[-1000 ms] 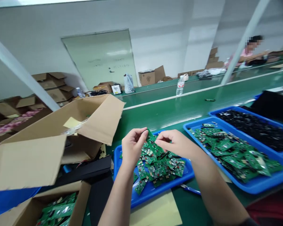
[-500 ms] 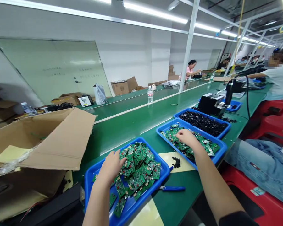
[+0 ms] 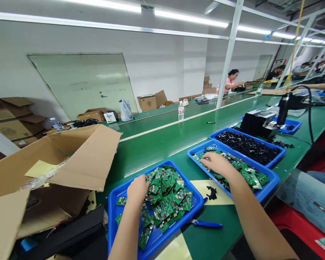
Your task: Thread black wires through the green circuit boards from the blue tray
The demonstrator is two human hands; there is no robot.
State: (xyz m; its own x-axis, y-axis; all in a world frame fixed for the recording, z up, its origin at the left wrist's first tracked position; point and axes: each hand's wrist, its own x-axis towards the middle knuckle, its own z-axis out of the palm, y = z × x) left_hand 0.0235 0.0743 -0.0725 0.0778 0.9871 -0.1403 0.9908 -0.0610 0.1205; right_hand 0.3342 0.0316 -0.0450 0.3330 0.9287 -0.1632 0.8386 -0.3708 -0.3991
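My left hand (image 3: pixel 137 188) is at the left side of a heap of green circuit boards (image 3: pixel 165 196) in the near blue tray (image 3: pixel 112 220). Its fingers are curled in against the boards, with the tips hidden. My right hand (image 3: pixel 218 164) reaches over the left end of a second blue tray (image 3: pixel 273 180), which holds more green circuit boards (image 3: pixel 249 173). The fingers there are bent down and pressed together among the boards, and what they grip is hidden.
Blue-handled pliers (image 3: pixel 207 224) and a black plastic piece (image 3: pixel 211 193) lie between the trays. Beyond is a tray of small black parts (image 3: pixel 246 146) and a black device (image 3: pixel 257 122). An open cardboard box (image 3: pixel 83 162) stands at left. A water bottle (image 3: pixel 181 111) stands further back.
The view has turned left. My left hand has gone from spread fingers to fingers curled in at the heap. My right hand has lowered its fingers at the second tray's left end.
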